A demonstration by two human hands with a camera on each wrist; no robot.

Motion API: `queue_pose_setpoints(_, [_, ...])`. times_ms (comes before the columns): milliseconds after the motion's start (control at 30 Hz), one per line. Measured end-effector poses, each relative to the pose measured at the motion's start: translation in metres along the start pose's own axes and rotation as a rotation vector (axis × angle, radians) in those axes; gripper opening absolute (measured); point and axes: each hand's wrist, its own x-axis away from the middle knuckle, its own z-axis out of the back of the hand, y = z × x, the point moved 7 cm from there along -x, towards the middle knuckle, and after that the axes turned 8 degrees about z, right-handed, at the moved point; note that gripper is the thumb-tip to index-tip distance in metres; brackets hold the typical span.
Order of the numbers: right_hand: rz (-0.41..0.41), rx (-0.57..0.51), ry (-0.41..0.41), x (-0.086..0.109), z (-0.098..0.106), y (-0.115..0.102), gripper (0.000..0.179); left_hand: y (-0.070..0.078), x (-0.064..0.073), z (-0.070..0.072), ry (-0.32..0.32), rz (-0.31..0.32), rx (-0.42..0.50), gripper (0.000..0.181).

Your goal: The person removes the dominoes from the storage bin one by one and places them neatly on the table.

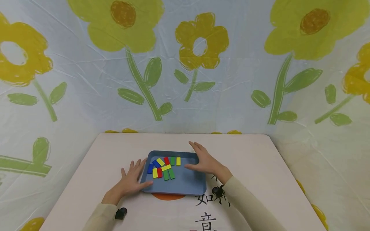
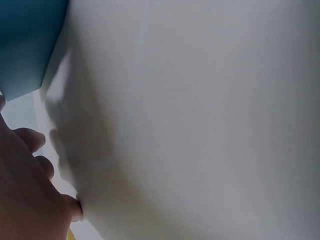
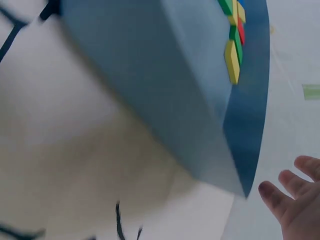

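A blue rectangular tray (image 1: pixel 189 181) lies on the table, with several small flat blocks in red, yellow, green and blue gathered in its left half. One yellow block (image 1: pixel 178 161) lies at the right of the group, beside a green block (image 1: pixel 172 160). My left hand (image 1: pixel 130 183) is at the tray's left side, fingers spread and thumb reaching over the rim. At the right side, my right hand (image 1: pixel 206 162) has its fingers extended and its thumb over the tray. Neither hand grips a block. In the right wrist view, the fingers (image 3: pixel 274 199) are apart from the tray's corner.
The pale table (image 1: pixel 240 150) carries black brush-written characters (image 1: pixel 206 219) and an orange patch (image 1: pixel 167 197) near the tray's front edge. Behind it hangs a cloth (image 1: pixel 231 106) printed with yellow flowers. Small black devices (image 1: pixel 121 213) sit near both wrists.
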Motion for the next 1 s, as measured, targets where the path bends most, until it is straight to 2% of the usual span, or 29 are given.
queue_pose_setpoints(200, [-0.011, -0.047, -0.028, -0.013, -0.017, -0.007, 0.105, 0.000, 0.002, -0.005, 0.004, 0.000, -0.003, 0.109])
queue_pose_setpoints(300, [-0.016, -0.038, -0.052, -0.016, -0.022, -0.010, 0.100, 0.001, 0.003, -0.006, 0.003, -0.003, -0.014, 0.112])
queue_pose_setpoints(567, [0.004, 0.010, -0.039, -0.018, -0.023, -0.018, 0.089, -0.003, 0.007, -0.011, 0.018, -0.002, -0.018, 0.113])
queue_pose_setpoints(767, [0.047, -0.049, -0.028, -0.021, -0.025, -0.021, 0.080, -0.002, 0.008, -0.007, -0.012, -0.003, -0.016, 0.116])
queue_pose_setpoints(1000, [0.036, -0.053, -0.061, -0.022, -0.033, -0.013, 0.075, 0.000, 0.008, -0.006, -0.054, -0.010, 0.009, 0.120])
